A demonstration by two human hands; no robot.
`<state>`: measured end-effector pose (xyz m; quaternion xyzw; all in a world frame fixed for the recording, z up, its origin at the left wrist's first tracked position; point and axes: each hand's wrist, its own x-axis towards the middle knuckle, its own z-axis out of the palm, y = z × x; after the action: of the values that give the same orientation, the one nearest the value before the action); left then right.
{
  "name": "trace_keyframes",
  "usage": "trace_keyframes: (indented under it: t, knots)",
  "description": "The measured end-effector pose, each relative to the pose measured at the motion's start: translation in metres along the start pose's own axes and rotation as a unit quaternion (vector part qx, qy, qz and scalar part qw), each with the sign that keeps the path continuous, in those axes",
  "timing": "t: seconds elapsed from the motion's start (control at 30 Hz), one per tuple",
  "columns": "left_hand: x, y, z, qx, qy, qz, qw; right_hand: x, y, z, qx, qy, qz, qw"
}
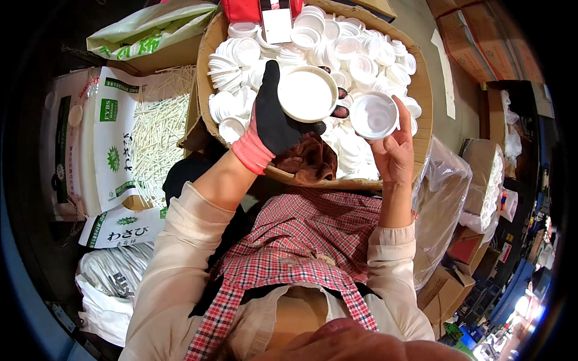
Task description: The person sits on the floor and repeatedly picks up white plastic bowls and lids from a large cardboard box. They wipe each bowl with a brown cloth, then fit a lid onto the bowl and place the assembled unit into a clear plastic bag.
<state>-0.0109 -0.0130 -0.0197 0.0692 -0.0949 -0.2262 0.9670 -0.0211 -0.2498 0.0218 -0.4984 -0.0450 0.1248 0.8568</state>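
My left hand (274,117), in a black glove with a pink cuff, is closed around a round, cream-white plastic container (307,94), its broad face turned up. Dark gloved fingertips show along the container's right side. Bare-skinned, my right hand (394,150) grips a translucent white plastic cup or lid (374,115) by its edge, a little to the right of the container and apart from it. Both are held over a cardboard box (425,90) heaped with many white round plastic lids (364,66). A brown cloth (310,159) lies at the box's near edge, below my left hand.
To the left, an opened white bag (114,138) holds many thin pale sticks (156,120). A silvery plastic sack (117,271) is nearer. At the box's far side sits a red item (241,11) beside a white card (277,26). Plastic-wrapped goods (442,198) and cartons (445,292) stand right.
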Motion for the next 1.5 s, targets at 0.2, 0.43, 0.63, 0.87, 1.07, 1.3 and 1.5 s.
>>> trace_keyframes:
  t: [0.2, 0.43, 0.63, 0.87, 1.07, 1.3, 1.5]
  knots:
    - [-0.003, -0.002, 0.012, 0.021, -0.029, 0.000, 0.999, -0.003, -0.002, 0.006, -0.028, -0.011, 0.002, 1.000]
    - [-0.004, -0.001, 0.032, -0.047, 0.051, 0.000, 0.998, -0.007, -0.004, 0.001, 0.027, -0.029, 0.026, 0.999]
    - [-0.004, 0.001, 0.025, -0.060, 0.085, 0.064, 0.992, -0.003, 0.000, 0.006, 0.013, -0.013, 0.019, 1.000]
    - [-0.002, -0.001, 0.013, -0.045, 0.129, 0.029, 0.990, -0.001, 0.001, 0.019, -0.188, -0.014, -0.112, 0.976]
    - [-0.003, -0.020, 0.021, 0.320, 0.145, 0.129, 0.927, -0.005, 0.005, 0.048, -0.485, -0.013, -0.303, 0.820]
    - [-0.010, -0.028, 0.020, 0.435, 0.060, 0.078, 0.895, -0.007, 0.012, 0.063, -0.584, -0.036, -0.396, 0.708]
    - [-0.011, -0.030, 0.021, 0.381, 0.079, 0.071, 0.918, -0.009, 0.010, 0.063, -0.588, -0.047, -0.368, 0.719]
